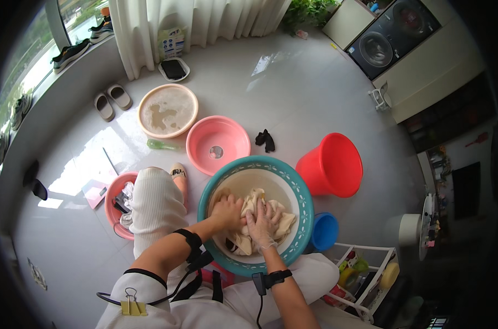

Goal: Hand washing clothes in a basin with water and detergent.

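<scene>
A teal-rimmed basin [205, 185] with a flower pattern and a white inside stands before me, holding cloudy water and a cream-coloured cloth garment [286, 225]. My left hand [228, 211] presses on the left side of the garment, fingers bent over it. On the garment's middle lies my right hand [263, 224], in a thin clear glove, its fingers spread over the fabric. Whether either hand grips a fold cannot be told. Part of the garment is under the hands, and a dark patch shows near its lower left edge.
Around the basin stand a pink basin [195, 142], a peach basin of foamy water [144, 123], a red bucket [314, 168], a blue bucket [326, 230] and a pink basin of laundry [111, 205]. A black cloth [267, 140] lies beyond. A wheeled-style rack [366, 296] is at lower right.
</scene>
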Motion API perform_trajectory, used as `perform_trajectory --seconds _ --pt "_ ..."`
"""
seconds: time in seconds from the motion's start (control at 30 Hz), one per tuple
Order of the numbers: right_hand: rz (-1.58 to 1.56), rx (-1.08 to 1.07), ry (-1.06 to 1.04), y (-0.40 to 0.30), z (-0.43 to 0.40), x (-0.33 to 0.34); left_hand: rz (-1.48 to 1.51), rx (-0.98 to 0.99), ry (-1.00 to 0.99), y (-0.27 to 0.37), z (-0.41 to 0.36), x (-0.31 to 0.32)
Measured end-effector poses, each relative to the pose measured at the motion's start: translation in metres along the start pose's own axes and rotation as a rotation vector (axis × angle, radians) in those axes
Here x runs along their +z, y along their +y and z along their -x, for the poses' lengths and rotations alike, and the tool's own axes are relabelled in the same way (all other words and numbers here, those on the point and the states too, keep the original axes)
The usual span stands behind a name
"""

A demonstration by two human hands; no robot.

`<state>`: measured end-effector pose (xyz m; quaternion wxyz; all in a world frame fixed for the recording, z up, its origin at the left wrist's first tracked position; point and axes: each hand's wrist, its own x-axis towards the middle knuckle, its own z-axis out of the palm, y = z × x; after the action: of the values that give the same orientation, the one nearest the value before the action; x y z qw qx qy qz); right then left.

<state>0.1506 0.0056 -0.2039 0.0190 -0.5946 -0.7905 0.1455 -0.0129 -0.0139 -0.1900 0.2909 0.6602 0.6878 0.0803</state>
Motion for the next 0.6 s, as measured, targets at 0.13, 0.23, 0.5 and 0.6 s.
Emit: perform_trajectory --seconds 0.13,0.23,0.5,0.6 --pt "-0.07 0.089 -0.054 -0.007 -0.02 0.002 0.014 0.02 0.006 -0.008 -0.007 0.004" --pt "0.117 0.147 -0.246 -0.007 -0.053 -0.007 0.018 0.0 -0.054 0.002 -0.015 -0.009" --pt "0.164 -0.038 -0.003 0.002 -0.089 0.015 0.09 -0.012 -0.085 -0.011 -0.035 0.004" --pt "-0.36 0.105 -0.166 0.049 -0.11 0.012 0.116 0.059 0.041 0.005 -0.05 0.016"
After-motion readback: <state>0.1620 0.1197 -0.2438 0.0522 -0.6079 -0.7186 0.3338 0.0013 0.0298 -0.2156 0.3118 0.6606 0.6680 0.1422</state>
